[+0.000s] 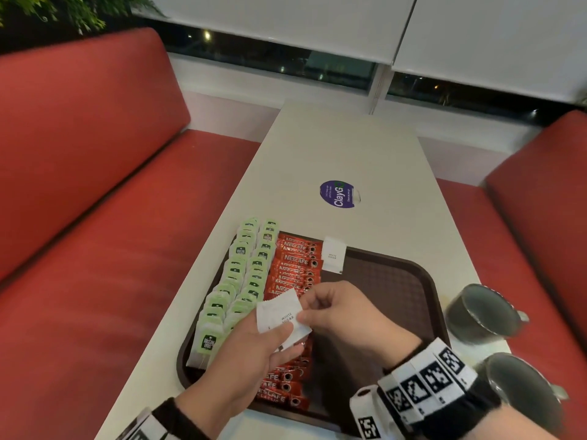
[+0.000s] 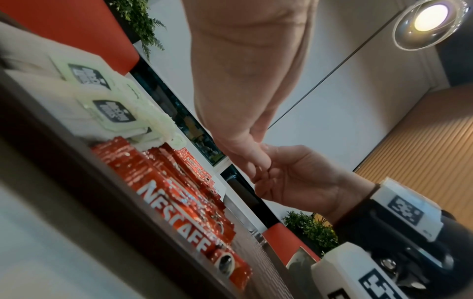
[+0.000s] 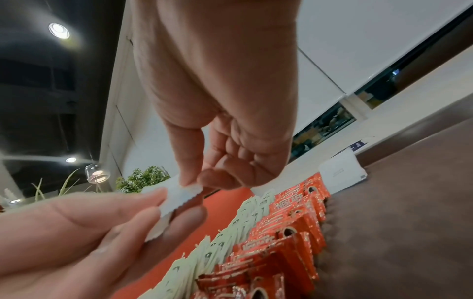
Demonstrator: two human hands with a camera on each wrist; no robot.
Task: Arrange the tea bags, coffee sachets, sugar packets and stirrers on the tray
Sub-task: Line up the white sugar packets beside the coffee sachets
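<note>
A brown tray [image 1: 390,274] holds two rows of green tea bags [image 1: 236,281], a row of red coffee sachets [image 1: 297,265] and one white sugar packet [image 1: 333,255] at its far end. Above the sachets my left hand [image 1: 279,336] holds a small stack of white sugar packets [image 1: 279,315] between thumb and fingers. My right hand [image 1: 306,308] pinches the edge of the top packet. The right wrist view shows the same pinch on the packets [image 3: 176,198], with the right hand [image 3: 199,180] above the left hand [image 3: 115,218]. No stirrers are in view.
Two dark mugs [image 1: 482,312] [image 1: 521,389] stand on the white table [image 1: 349,147] just right of the tray. A purple sticker [image 1: 338,194] lies beyond the tray. Red benches [image 1: 95,217] flank the table. The tray's right half is bare.
</note>
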